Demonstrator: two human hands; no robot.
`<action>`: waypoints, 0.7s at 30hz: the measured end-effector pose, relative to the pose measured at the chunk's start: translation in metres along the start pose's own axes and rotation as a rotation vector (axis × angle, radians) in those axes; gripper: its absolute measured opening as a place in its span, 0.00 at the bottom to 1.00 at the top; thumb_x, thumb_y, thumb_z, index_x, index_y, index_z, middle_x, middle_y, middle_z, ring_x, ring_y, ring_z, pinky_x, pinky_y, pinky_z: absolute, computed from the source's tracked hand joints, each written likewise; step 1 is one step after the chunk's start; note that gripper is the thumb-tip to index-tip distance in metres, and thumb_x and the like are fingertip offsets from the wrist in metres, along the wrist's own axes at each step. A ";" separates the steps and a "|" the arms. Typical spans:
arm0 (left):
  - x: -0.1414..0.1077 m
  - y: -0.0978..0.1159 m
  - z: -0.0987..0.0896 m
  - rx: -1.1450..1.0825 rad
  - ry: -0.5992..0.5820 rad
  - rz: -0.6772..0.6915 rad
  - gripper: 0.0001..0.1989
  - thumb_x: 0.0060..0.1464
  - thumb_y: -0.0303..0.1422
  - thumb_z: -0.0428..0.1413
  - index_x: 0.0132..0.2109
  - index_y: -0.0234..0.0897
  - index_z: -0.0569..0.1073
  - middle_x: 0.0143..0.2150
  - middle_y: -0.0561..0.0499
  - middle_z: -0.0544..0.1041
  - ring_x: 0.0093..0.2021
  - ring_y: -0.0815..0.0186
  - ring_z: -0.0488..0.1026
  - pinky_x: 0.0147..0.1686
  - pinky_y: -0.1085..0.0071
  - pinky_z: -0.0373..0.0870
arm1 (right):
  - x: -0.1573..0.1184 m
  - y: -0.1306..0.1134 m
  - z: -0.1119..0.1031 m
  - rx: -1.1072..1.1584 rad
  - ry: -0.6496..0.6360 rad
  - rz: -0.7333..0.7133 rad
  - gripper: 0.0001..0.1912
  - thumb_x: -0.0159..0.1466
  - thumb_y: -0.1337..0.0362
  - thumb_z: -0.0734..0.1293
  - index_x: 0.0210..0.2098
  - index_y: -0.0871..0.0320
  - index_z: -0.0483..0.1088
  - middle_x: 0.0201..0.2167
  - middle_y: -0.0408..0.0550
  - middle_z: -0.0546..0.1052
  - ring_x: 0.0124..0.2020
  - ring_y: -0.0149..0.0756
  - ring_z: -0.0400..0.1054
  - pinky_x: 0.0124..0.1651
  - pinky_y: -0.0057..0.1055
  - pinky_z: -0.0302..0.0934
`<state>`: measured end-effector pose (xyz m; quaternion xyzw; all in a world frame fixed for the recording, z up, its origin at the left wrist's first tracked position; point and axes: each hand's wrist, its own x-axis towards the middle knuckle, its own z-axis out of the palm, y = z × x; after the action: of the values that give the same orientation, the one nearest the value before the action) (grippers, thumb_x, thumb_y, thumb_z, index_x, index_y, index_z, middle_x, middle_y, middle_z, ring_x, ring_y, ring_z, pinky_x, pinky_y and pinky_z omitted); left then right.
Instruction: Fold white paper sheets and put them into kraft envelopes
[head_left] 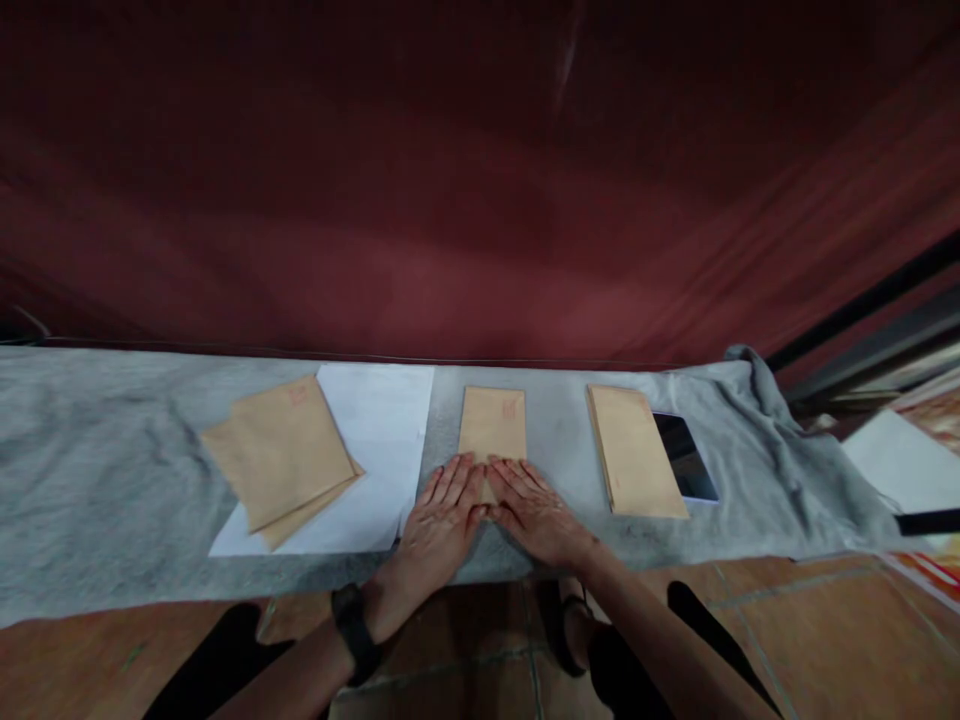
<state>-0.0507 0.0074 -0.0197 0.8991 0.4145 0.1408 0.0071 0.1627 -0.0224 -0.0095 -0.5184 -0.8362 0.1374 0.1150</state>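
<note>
The left hand (pixel 442 515) and right hand (pixel 536 512) lie flat on one envelope (pixel 492 420); the stack (pixel 639 450) seems done, the pile (pixel 294 450) unstarted.

1. The left hand (pixel 442 520) and right hand (pixel 541 515) are resting flat on the near half of an envelope (pixel 491 425), thumbs sitting close together.
2. A red stamp (pixel 510 410) is showing near its far right corner.
3. A black watch (pixel 355 632) is circling the left wrist.
4. To the left, loose envelopes (pixel 296 455) are overlapping at an angle, partly covering white paper (pixel 390 430).
5. To the right, a brown stack (pixel 639 450) is hiding one edge of a phone (pixel 686 455).
6. Grey cloth (pixel 559 440) is lying beneath all these.
7. Floor tiles (pixel 810 630) are showing below.
</note>
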 end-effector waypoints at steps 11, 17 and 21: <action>-0.008 -0.003 0.000 0.031 -0.043 -0.129 0.26 0.68 0.36 0.42 0.69 0.35 0.63 0.73 0.40 0.58 0.72 0.54 0.56 0.69 0.54 0.55 | -0.018 0.012 -0.009 -0.013 -0.021 0.074 0.27 0.76 0.57 0.51 0.72 0.54 0.51 0.73 0.48 0.52 0.74 0.37 0.46 0.75 0.46 0.41; -0.009 0.000 0.002 -0.175 -0.011 -0.171 0.25 0.65 0.30 0.46 0.67 0.33 0.65 0.69 0.36 0.65 0.68 0.51 0.63 0.65 0.52 0.62 | -0.023 0.019 -0.010 -0.003 -0.024 0.094 0.27 0.76 0.56 0.52 0.72 0.54 0.51 0.74 0.47 0.51 0.74 0.36 0.45 0.75 0.46 0.41; 0.002 0.002 -0.001 -0.449 0.033 -0.301 0.30 0.55 0.25 0.53 0.66 0.36 0.65 0.60 0.40 0.72 0.59 0.53 0.69 0.60 0.53 0.67 | -0.023 0.018 -0.010 -0.020 0.009 0.082 0.27 0.75 0.58 0.54 0.72 0.53 0.53 0.73 0.48 0.54 0.73 0.37 0.48 0.75 0.46 0.45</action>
<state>-0.0481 0.0072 -0.0176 0.8008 0.5021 0.2410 0.2204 0.1909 -0.0345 -0.0074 -0.5539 -0.8150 0.1316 0.1077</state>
